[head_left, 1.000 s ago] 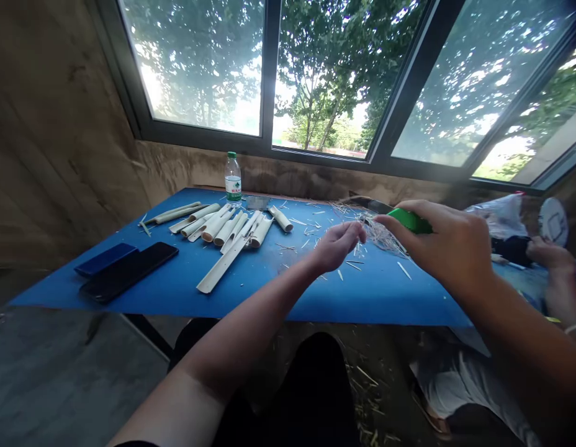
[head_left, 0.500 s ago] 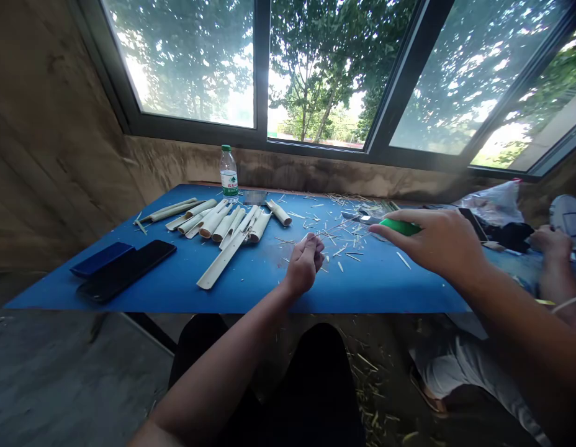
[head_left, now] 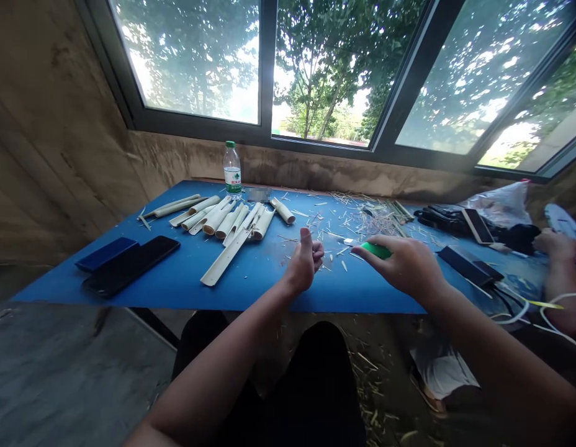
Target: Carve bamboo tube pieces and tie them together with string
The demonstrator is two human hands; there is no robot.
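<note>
Green-handled knife (head_left: 377,250) is in the person's right hand (head_left: 406,261), above the blue tabletop (head_left: 264,290); the fingers are wrapped round the handle and the blade, partly blurred, points toward the left hand (head_left: 303,264). The left hand has its thumb raised and its other fingers curled; whether they pinch anything cannot be told. The surface is littered with pale slivers, thickest in a tangled heap of shavings (head_left: 383,218) toward the wall side. Split bamboo pieces (head_left: 218,223) lie grouped at left, near an upright water bottle (head_left: 233,177). A blue case (head_left: 106,254) and a black phone-like slab (head_left: 134,266) rest at the left front. At far right, another person's hand (head_left: 557,243) is near a clear plastic bag (head_left: 497,203). The room has stained brown walls (head_left: 41,124), dark-framed windows facing trees, and a grey floor (head_left: 59,360) strewn with scraps beneath the table
</note>
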